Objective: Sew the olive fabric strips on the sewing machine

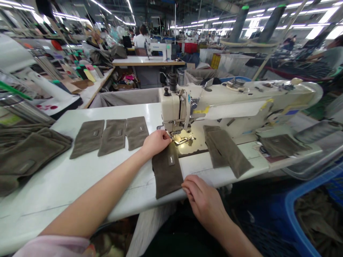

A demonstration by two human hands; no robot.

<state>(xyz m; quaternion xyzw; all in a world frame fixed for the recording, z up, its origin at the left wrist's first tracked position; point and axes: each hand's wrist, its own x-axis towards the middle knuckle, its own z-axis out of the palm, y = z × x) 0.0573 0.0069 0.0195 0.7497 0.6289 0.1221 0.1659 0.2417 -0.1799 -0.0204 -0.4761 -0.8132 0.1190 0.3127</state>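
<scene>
A dark olive fabric piece [167, 178] with a small label lies on the white table below the sewing machine [174, 107]. My left hand [157, 142] pinches its far edge close to the lit presser foot [183, 140]. At the near right corner, the fingers of my right hand [199, 194] are closed on the same piece. Three similar labelled pieces [113, 132] lie in a row to the left of my left hand. Two plain fabric pieces [227, 150] overlap on the table to the right of the machine's needle area.
A tall pile of fabric pieces [24, 157] sits at the table's left end. More fabric [281, 144] lies under the machine's right end. A blue basket [292, 207] with fabric stands at lower right. Behind is another sewing table [150, 61], with people farther back.
</scene>
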